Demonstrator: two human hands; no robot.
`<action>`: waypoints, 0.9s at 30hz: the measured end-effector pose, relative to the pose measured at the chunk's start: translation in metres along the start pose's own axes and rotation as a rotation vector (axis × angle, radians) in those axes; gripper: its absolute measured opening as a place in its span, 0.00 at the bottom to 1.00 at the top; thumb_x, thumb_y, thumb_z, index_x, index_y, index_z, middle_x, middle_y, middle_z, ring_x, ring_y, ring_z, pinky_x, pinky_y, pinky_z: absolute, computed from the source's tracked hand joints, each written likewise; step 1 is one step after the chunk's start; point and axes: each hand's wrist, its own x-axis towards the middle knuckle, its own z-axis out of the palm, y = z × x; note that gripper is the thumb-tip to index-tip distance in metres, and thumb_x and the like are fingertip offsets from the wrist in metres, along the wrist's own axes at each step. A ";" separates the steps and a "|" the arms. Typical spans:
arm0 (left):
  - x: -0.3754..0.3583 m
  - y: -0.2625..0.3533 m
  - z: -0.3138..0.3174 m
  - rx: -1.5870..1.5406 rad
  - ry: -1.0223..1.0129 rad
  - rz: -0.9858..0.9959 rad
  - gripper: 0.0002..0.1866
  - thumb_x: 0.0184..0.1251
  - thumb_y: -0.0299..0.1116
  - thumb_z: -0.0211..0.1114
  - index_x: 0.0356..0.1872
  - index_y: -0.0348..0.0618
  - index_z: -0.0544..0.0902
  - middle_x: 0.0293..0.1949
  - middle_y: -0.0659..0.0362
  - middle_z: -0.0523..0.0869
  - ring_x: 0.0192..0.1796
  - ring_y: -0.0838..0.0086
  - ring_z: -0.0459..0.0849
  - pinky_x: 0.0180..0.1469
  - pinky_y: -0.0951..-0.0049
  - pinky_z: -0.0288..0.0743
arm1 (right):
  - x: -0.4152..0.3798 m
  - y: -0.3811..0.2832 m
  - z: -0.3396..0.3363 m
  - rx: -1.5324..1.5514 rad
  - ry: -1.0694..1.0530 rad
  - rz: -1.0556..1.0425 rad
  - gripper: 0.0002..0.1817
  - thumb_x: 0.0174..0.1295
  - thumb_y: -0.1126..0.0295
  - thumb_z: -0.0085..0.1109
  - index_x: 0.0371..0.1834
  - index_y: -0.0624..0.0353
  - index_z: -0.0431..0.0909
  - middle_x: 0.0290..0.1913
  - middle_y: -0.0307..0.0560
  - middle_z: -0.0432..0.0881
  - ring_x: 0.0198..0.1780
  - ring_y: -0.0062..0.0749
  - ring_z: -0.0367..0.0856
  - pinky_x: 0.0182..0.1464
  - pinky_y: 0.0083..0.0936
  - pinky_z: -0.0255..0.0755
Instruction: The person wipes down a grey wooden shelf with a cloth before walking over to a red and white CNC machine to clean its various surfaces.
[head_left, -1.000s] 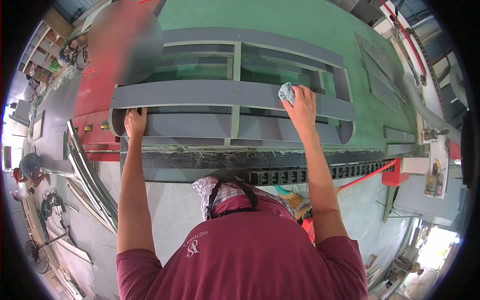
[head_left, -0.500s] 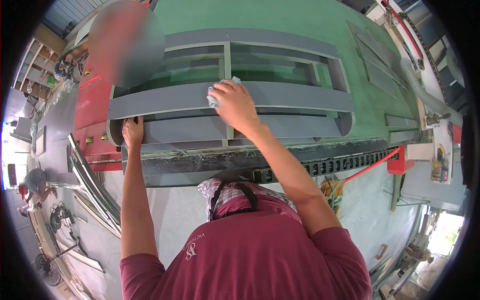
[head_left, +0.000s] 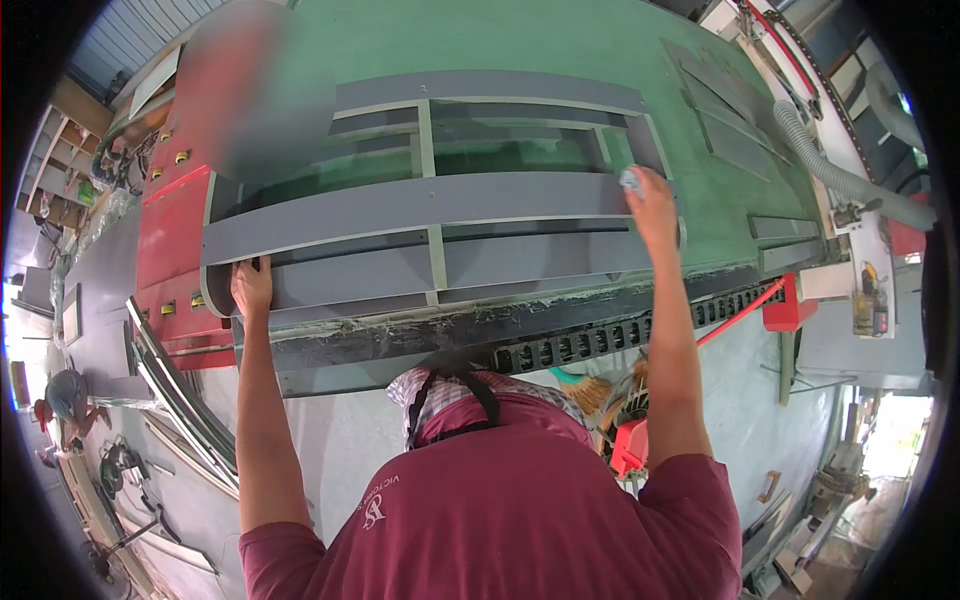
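A grey slatted panel frame (head_left: 330,219) lies on the green table surface (head_left: 520,40). My left hand (head_left: 252,288) grips the frame's near left part, at the edge of a slat beside the curved end piece; its fingertips are partly hidden under the slat. At the right end of the wide middle slat, my right hand (head_left: 652,205) is closed on a pale, crumpled cloth (head_left: 630,181) that touches the slat.
Red panels (head_left: 175,240) border the table on the left. Flat grey boards (head_left: 735,140) and a ribbed hose (head_left: 830,160) are at the right. Long strips (head_left: 175,385) lean at lower left. A broom (head_left: 590,395) is below the table edge. Another person (head_left: 70,400) crouches far left.
My right hand has moved with the cloth from the middle of the wide slat to its right end. My left hand stays at the frame's left end. The view has shifted slightly.
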 end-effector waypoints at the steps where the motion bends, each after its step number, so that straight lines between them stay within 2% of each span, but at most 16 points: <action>1: 0.001 -0.001 0.001 -0.005 0.005 0.002 0.26 0.65 0.50 0.55 0.49 0.34 0.80 0.50 0.42 0.80 0.55 0.49 0.76 0.58 0.57 0.69 | -0.002 0.022 -0.003 -0.052 0.001 0.050 0.21 0.54 0.68 0.63 0.53 0.55 0.75 0.53 0.48 0.78 0.56 0.46 0.74 0.58 0.38 0.68; 4: 0.000 0.001 -0.001 -0.023 0.000 0.015 0.26 0.65 0.50 0.55 0.49 0.35 0.80 0.50 0.41 0.80 0.54 0.48 0.76 0.58 0.57 0.68 | -0.005 0.082 0.000 -0.222 -0.047 0.285 0.22 0.59 0.61 0.58 0.57 0.51 0.73 0.54 0.50 0.77 0.56 0.48 0.74 0.57 0.39 0.69; 6: 0.000 0.002 -0.002 -0.006 -0.018 -0.022 0.26 0.64 0.50 0.56 0.49 0.35 0.80 0.50 0.41 0.80 0.54 0.48 0.76 0.57 0.57 0.69 | 0.000 0.085 -0.012 -0.169 -0.158 0.467 0.23 0.63 0.57 0.54 0.60 0.49 0.71 0.55 0.52 0.77 0.55 0.50 0.75 0.55 0.41 0.69; 9: 0.000 0.001 0.000 -0.030 0.017 -0.045 0.25 0.63 0.49 0.57 0.46 0.35 0.81 0.50 0.41 0.80 0.54 0.49 0.76 0.57 0.57 0.69 | 0.001 0.098 -0.008 -0.161 -0.177 0.485 0.23 0.64 0.55 0.52 0.62 0.48 0.70 0.55 0.53 0.76 0.54 0.52 0.76 0.54 0.43 0.70; 11: -0.001 0.002 0.000 -0.073 0.078 0.009 0.24 0.62 0.48 0.57 0.46 0.35 0.81 0.50 0.41 0.80 0.54 0.49 0.76 0.57 0.58 0.69 | 0.002 0.100 -0.007 -0.181 -0.188 0.491 0.23 0.64 0.55 0.52 0.62 0.48 0.70 0.55 0.53 0.76 0.54 0.52 0.76 0.53 0.43 0.70; 16: 0.000 0.001 0.000 -0.049 0.025 -0.039 0.24 0.62 0.47 0.59 0.47 0.35 0.81 0.51 0.42 0.80 0.55 0.51 0.76 0.58 0.59 0.68 | 0.003 0.062 -0.029 -0.222 -0.141 0.497 0.22 0.64 0.58 0.52 0.61 0.49 0.70 0.55 0.54 0.76 0.55 0.53 0.75 0.54 0.43 0.70; 18: 0.000 0.002 -0.002 -0.058 0.000 -0.064 0.24 0.62 0.47 0.59 0.47 0.35 0.81 0.51 0.42 0.79 0.55 0.51 0.75 0.58 0.59 0.68 | 0.004 0.018 -0.048 -0.051 0.174 0.235 0.23 0.63 0.63 0.55 0.61 0.54 0.69 0.54 0.55 0.76 0.55 0.51 0.75 0.55 0.40 0.69; 19: -0.001 -0.001 -0.002 -0.050 -0.009 -0.060 0.24 0.62 0.47 0.59 0.47 0.35 0.81 0.51 0.42 0.79 0.55 0.51 0.75 0.58 0.59 0.68 | 0.000 -0.011 -0.056 -0.049 0.165 0.243 0.23 0.63 0.63 0.55 0.61 0.54 0.69 0.54 0.55 0.76 0.55 0.51 0.75 0.55 0.40 0.69; 21: 0.000 0.001 0.000 -0.041 0.025 -0.040 0.24 0.62 0.47 0.59 0.48 0.36 0.80 0.52 0.42 0.79 0.55 0.50 0.75 0.58 0.58 0.68 | -0.013 -0.074 -0.067 0.193 0.212 0.208 0.24 0.60 0.68 0.59 0.60 0.58 0.68 0.55 0.54 0.76 0.56 0.48 0.75 0.57 0.38 0.69; 23: -0.001 0.004 -0.002 -0.067 0.008 -0.018 0.24 0.62 0.47 0.58 0.48 0.36 0.80 0.51 0.41 0.79 0.55 0.50 0.75 0.58 0.58 0.68 | -0.044 -0.122 -0.054 0.318 0.044 0.185 0.25 0.56 0.70 0.62 0.58 0.61 0.69 0.56 0.53 0.75 0.57 0.46 0.74 0.60 0.35 0.67; 25: 0.001 0.001 -0.002 -0.037 -0.022 -0.013 0.25 0.63 0.49 0.56 0.48 0.35 0.80 0.50 0.41 0.79 0.55 0.50 0.76 0.58 0.58 0.68 | -0.066 -0.160 -0.032 0.403 -0.086 -0.124 0.27 0.48 0.72 0.65 0.55 0.58 0.71 0.58 0.50 0.74 0.59 0.46 0.72 0.60 0.36 0.67; 27: 0.001 0.000 0.000 -0.008 -0.031 -0.014 0.26 0.63 0.50 0.56 0.47 0.34 0.80 0.50 0.41 0.80 0.54 0.50 0.76 0.58 0.58 0.68 | -0.079 -0.199 -0.011 0.563 -0.184 -0.135 0.28 0.44 0.75 0.66 0.53 0.53 0.72 0.57 0.46 0.73 0.58 0.45 0.73 0.58 0.36 0.70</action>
